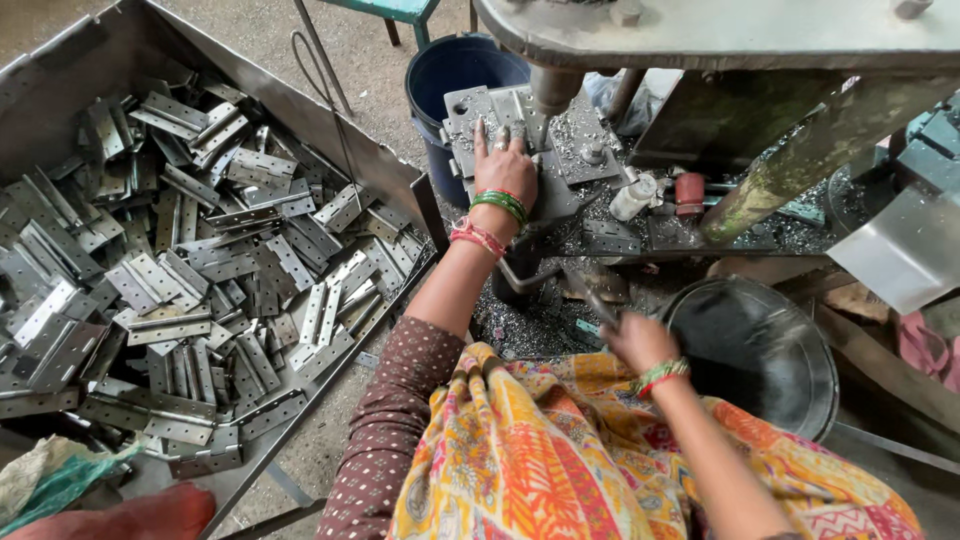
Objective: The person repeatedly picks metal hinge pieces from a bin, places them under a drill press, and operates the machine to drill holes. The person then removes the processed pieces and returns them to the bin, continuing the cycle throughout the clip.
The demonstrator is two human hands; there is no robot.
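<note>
My left hand lies flat, fingers spread, on a grey metal hinge plate that sits on the press die block under the machine's ram. Green and red bangles ring that wrist. My right hand is closed around a thin dark lever or rod low in front of the machine, blurred with motion. Metal shavings cover the machine bed around the die.
A large metal tray at the left holds several loose hinge plates. A dark blue bucket stands behind the die. A round black pan sits at the right. A white bottle lies on the bed.
</note>
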